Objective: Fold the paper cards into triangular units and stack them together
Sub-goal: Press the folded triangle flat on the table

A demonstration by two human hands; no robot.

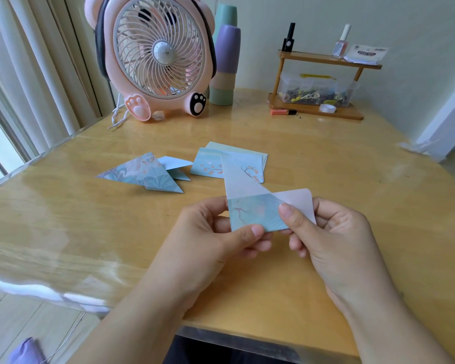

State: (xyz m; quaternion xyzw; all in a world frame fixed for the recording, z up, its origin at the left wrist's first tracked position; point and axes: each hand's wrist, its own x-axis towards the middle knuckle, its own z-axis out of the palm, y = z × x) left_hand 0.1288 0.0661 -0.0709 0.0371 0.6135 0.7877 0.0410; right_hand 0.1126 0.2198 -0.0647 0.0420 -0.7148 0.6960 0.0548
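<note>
**A:** Where's the card being worked on?

**B:** The paper card [252,200] is held up above the counter [326,158], between both hands. One strip stands upward and a pale flap with a rounded corner sticks out to the right, over a blue printed panel.

**A:** And the hands?

**B:** The left hand [216,232] pinches the lower left of the blue panel, thumb on the front, fingers curled behind. The right hand [326,232] pinches the right side, thumb on the front by the fold, fingers curled behind the pale flap.

**A:** Anything finished?

**B:** Folded triangular units [147,173] lie on the counter to the left, beyond the hands, overlapping one another. Just right of them sits a stack of unfolded cards [210,164], partly hidden behind the raised strip.

**A:** Further back?

**B:** A pink fan [158,53] with paw feet, stacked pastel cups [225,64] beside it, and a small wooden shelf [323,82] carrying bottles and a clear box.
</note>
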